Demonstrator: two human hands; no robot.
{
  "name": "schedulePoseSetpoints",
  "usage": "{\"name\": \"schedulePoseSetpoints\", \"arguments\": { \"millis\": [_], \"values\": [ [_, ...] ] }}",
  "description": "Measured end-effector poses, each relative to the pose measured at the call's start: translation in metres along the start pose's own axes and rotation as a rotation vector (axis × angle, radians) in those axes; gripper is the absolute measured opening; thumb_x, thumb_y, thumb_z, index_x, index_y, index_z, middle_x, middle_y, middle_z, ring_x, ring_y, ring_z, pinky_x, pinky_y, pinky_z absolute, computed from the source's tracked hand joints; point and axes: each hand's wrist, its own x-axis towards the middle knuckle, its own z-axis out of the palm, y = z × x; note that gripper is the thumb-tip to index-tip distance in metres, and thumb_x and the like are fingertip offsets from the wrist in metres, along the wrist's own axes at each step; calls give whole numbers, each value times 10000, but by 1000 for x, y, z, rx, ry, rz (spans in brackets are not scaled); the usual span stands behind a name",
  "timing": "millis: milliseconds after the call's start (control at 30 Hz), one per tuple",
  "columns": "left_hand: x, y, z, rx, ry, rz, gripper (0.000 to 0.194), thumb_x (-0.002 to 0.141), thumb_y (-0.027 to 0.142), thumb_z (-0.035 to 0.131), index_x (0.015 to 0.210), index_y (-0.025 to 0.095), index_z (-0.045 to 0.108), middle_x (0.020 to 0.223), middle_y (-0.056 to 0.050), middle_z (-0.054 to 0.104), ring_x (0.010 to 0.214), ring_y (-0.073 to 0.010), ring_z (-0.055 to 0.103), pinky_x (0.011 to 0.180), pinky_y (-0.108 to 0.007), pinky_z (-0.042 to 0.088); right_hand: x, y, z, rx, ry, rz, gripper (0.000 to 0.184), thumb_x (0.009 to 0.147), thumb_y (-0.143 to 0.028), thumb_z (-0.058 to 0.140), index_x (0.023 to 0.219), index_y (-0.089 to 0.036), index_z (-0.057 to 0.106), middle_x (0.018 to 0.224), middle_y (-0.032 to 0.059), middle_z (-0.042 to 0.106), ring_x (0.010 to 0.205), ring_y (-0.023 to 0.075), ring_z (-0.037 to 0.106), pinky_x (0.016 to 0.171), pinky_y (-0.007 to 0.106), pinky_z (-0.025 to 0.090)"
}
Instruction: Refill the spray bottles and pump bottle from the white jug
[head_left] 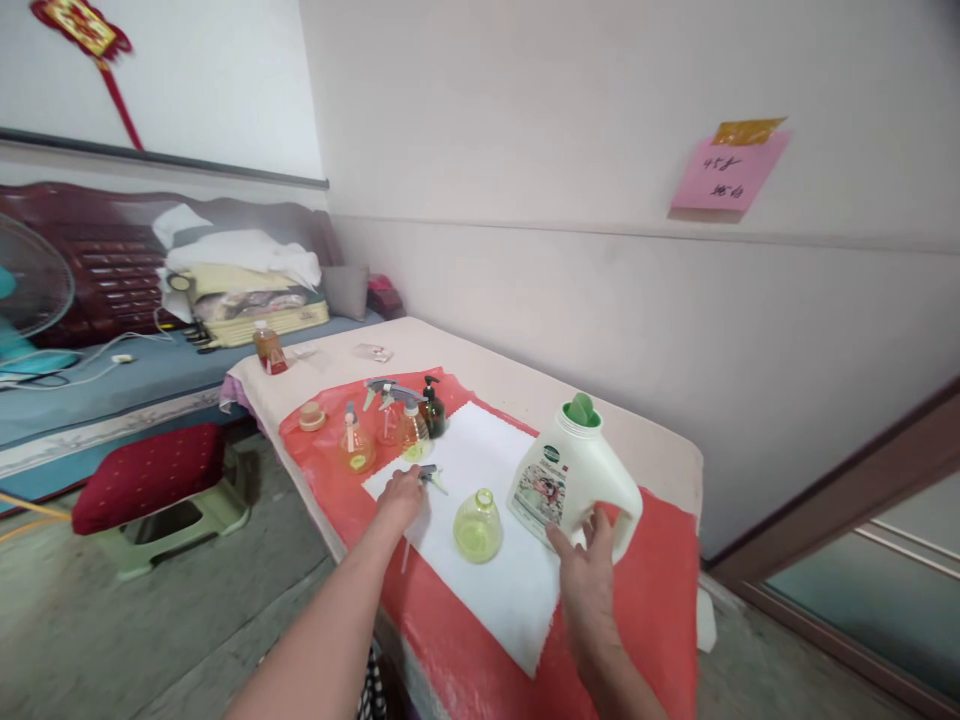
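Note:
My left hand [405, 497] is closed around a grey trigger spray head [429, 473]; its thin dip tube hangs below the hand. To its right an open, squat yellow-green bottle [478, 530] stands upright on a white cloth [517, 590], some liquid inside. My right hand [589, 570] is closed at the lower handle of a large white detergent jug [551, 475], thumb on its front and fingers at the handle opening. A green spout [581, 408] shows in the jug's open mouth. The jug leans slightly.
Beyond my left hand stand clear spray bottles [357, 448] and a dark pump bottle [433, 408] on a red sheet [334, 500]. An amber bottle [270, 350] is at the table's far end. A red-cushioned stool [150, 480] stands left; a wall borders the table's right.

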Motion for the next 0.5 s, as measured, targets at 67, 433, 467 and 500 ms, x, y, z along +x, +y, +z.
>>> {"name": "schedulePoseSetpoints", "arguments": {
  "millis": [67, 433, 467, 500],
  "values": [
    [-1, 1, 3, 28, -2, -4, 278, 918, 315, 544, 1160, 181, 581, 1116, -74, 613, 974, -213, 606, 874, -422, 475, -13, 0, 5, 7, 10, 33, 860, 739, -516, 629, 1454, -231, 246, 1510, 152, 353, 1407, 332, 327, 1109, 520, 337],
    [-3, 18, -3, -358, 137, -10, 129, 708, 148, 637, 776, 219, 553, 774, -55, 626, 879, -279, 640, 786, -388, 449, -40, 11, 47, -77, -369, -40, 925, 619, -306, 690, 1446, -209, 287, 1526, 135, 332, 1427, 307, 278, 1186, 523, 195],
    [-3, 23, -7, -451, 152, 0, 137, 715, 166, 640, 805, 219, 552, 751, -41, 623, 837, -260, 644, 768, -381, 460, -39, 14, 50, -90, -397, -42, 948, 606, -299, 706, 1451, -210, 286, 1530, 134, 331, 1431, 305, 274, 1188, 518, 196],
    [-4, 29, -12, -551, 163, 17, 154, 735, 197, 637, 864, 220, 556, 756, -32, 628, 795, -237, 646, 749, -372, 473, -38, 17, 52, -101, -423, -42, 962, 599, -294, 715, 1456, -211, 285, 1528, 133, 341, 1430, 302, 282, 1186, 512, 208]
  ]
}}
